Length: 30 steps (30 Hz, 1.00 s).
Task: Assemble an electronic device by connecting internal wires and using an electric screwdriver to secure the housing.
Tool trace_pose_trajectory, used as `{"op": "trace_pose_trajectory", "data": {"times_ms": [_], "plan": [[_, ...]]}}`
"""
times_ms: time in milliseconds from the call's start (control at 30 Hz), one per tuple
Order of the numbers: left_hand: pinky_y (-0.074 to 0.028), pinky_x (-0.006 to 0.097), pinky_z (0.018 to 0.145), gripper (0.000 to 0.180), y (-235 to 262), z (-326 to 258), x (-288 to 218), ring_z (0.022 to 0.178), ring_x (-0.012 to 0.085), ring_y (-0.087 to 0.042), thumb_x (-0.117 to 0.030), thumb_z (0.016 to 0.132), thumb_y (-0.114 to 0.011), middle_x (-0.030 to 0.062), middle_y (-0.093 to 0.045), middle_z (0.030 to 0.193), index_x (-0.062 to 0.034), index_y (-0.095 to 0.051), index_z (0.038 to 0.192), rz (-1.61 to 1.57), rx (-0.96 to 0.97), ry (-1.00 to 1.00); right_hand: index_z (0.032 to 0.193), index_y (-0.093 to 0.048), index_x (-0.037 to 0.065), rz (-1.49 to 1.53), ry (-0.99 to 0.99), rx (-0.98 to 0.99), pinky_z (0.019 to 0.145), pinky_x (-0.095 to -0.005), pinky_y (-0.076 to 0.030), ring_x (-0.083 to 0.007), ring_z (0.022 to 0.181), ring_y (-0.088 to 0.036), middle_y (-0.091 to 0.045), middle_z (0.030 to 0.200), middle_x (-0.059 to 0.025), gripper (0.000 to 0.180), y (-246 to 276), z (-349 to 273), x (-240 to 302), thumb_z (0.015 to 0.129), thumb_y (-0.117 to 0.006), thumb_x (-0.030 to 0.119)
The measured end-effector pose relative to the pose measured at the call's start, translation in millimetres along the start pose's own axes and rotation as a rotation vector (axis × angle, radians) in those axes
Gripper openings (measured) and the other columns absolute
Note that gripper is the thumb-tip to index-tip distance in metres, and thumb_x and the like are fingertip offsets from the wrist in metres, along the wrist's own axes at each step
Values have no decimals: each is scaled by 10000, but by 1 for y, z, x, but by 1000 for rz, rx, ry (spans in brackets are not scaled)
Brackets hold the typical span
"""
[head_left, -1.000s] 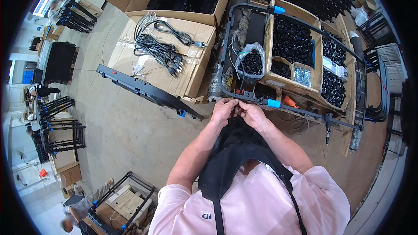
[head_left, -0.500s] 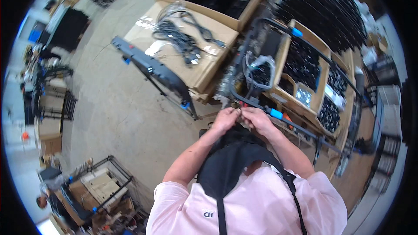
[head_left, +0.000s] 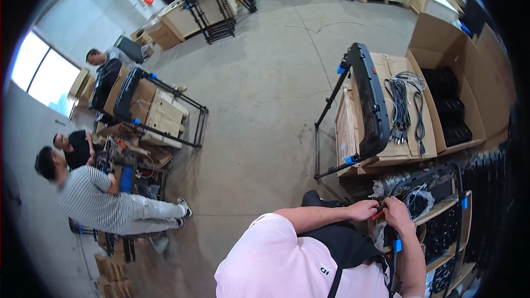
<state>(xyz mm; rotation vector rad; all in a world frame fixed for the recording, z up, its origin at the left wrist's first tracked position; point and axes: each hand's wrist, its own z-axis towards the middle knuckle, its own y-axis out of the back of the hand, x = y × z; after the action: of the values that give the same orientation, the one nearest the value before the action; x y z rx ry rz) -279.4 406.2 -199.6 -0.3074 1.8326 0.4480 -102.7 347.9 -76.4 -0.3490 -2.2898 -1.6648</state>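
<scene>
Beside the long black panel on its stand and the cable-topped cardboard box, I see my left hand and right hand both pinched shut together on a small red piece over the black cart frame.

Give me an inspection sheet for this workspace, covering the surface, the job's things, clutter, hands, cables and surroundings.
Surface: grey concrete floor, some cracks and marks.
Job's things: small red piece pinched between both hands above a black metal cart of boxed dark parts.
Clutter: open cardboard boxes beside the cart, one with black items inside.
Hands: left hand and right hand meet at the red piece; grip detail too small to tell.
Cables: black cable bundle lying on a flat carton.
Surroundings: long black panel on a stand; three other people at far left near another loaded cart.
</scene>
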Motion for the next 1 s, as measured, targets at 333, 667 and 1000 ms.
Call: {"op": "trace_pose_trajectory", "data": {"times_ms": [333,667,1000], "plan": [[-541,454,934,342,3,1,7,1042,332,-696,-249,980,-589,201,-726,1076,-28,-682,1223,-64,12,-80,1017,-691,12,40,86,26,849,-495,-542,-425,971,-663,-665,984,-197,175,14,-13,1,871,-727,103],[-564,365,915,311,9,10,13,1003,181,-693,-239,1006,-646,112,-761,1065,-41,-742,1226,-85,6,-25,1076,-701,31,242,227,-174,820,-433,-559,-373,962,-688,-670,1000,-157,175,-9,-9,-30,931,-701,130],[-474,301,754,225,20,2,-10,819,98,-547,-230,998,-642,-10,-619,847,-17,-710,1019,-246,26,116,1049,-753,38,312,196,-203,825,-393,-566,-318,948,-696,-683,977,-122,176,-9,-6,-24,880,-741,84]]}}
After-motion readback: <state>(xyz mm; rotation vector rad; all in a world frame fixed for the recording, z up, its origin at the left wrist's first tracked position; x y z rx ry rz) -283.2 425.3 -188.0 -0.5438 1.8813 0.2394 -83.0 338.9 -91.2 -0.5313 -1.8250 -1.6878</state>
